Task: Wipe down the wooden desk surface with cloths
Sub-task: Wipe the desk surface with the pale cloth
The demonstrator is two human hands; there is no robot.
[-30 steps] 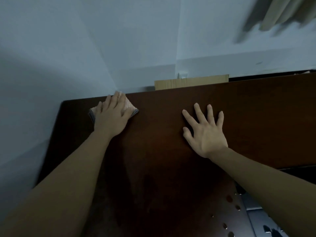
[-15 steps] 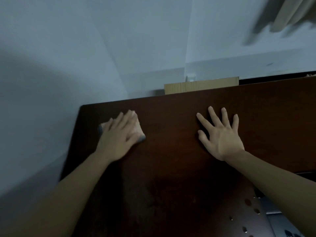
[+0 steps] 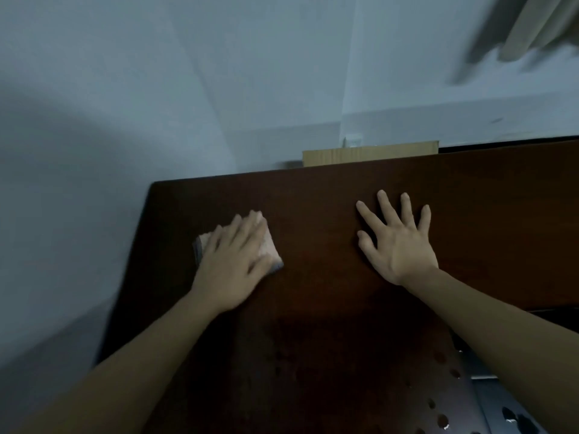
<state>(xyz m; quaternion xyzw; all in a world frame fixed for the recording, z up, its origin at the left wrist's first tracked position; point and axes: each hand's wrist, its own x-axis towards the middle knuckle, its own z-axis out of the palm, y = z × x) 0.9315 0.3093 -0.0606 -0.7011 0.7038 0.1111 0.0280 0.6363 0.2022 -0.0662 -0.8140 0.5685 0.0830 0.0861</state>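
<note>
Now your left hand (image 3: 233, 264) pressed flat on the soft pink cloth (image 3: 270, 248); your right hand (image 3: 397, 239) lay spread, fingers apart, on the smooth dark wooden desk (image 3: 313, 308).

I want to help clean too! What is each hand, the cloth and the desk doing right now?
left hand: flat, fingers straight, pressing on the cloth.
cloth: pinkish, bunched, lying on the desk under the left hand.
right hand: fingers spread, palm down on bare wood, holding nothing.
desk: dark wood, a hand resting on each side.

Your left hand (image 3: 233, 261) covers most of the cloth (image 3: 272, 250), so you see only its edges. The desk (image 3: 313, 214) runs off the right and bottom edges.
</note>
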